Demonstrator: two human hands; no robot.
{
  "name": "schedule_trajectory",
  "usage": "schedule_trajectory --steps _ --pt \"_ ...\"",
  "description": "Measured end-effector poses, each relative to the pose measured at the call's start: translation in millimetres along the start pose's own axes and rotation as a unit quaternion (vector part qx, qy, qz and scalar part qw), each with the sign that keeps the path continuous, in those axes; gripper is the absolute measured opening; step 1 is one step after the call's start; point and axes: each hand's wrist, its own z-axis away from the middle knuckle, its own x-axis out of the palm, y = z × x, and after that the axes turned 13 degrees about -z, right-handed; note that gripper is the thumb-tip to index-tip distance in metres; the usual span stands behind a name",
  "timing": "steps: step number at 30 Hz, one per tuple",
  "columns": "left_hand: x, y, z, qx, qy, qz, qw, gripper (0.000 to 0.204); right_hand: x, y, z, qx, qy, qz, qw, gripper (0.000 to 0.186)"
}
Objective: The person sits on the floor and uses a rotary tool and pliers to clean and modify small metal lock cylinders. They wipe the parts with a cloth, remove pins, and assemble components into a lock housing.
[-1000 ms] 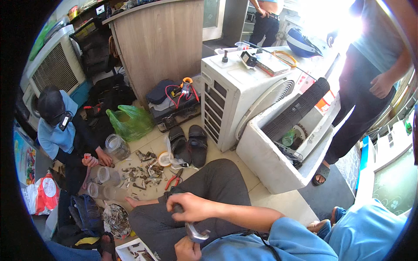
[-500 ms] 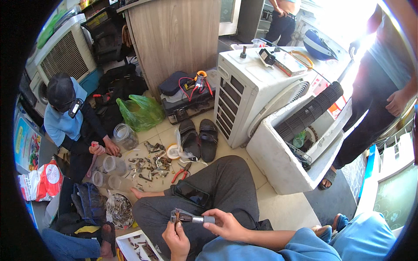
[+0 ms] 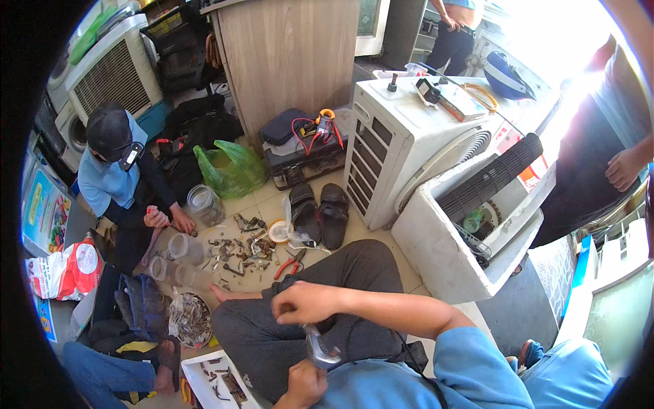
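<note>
My left hand (image 3: pixel 306 380) is closed around a shiny curved metal tool (image 3: pixel 320 346), low over my crossed legs. My right hand (image 3: pixel 300 303) is above it with curled fingers around something I cannot make out, over the dark trousers (image 3: pixel 361 266). A white tray (image 3: pixel 197 371) with rusty metal pieces lies left of my left hand. A bowl of small metal scraps (image 3: pixel 187 320) is beside my leg. Red-handled pliers (image 3: pixel 286 269) and scattered metal fittings (image 3: pixel 242 255) lie on the tiled floor in front.
A co-worker (image 3: pixel 102 184) sits at left among clear jars (image 3: pixel 204 204). A green bag (image 3: pixel 228 170), toolbox (image 3: pixel 303 157) and sandals (image 3: pixel 332 218) lie ahead. An outdoor unit (image 3: pixel 371 157) and white foam box (image 3: pixel 429 252) fill the right. Two people stand behind (image 3: pixel 593 191) (image 3: pixel 453 34).
My right hand has moved up and left from the lower position of half a second ago, covering the dark phone-like object. A curved metal tool now shows where a clear-wrapped cylindrical piece was.
</note>
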Motion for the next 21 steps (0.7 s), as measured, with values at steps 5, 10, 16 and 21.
schedule_trajectory --steps 5,10,16,21 --pt "-32 2 -9 -0.182 0.004 0.125 0.975 0.025 55 30 99 0.224 0.122 -0.341 0.905 0.029" --pt "-12 -22 -41 -0.170 0.069 0.059 0.981 0.014 101 -30 111 -0.033 0.287 0.146 0.946 0.050" --pt "-4 3 -16 -0.070 -0.042 -0.015 0.997 0.010 41 -53 22 -0.060 0.202 0.059 0.976 0.036" --pt "-24 19 -26 -0.082 0.027 0.058 0.995 0.010 33 19 35 0.200 0.196 -0.344 0.896 0.023"
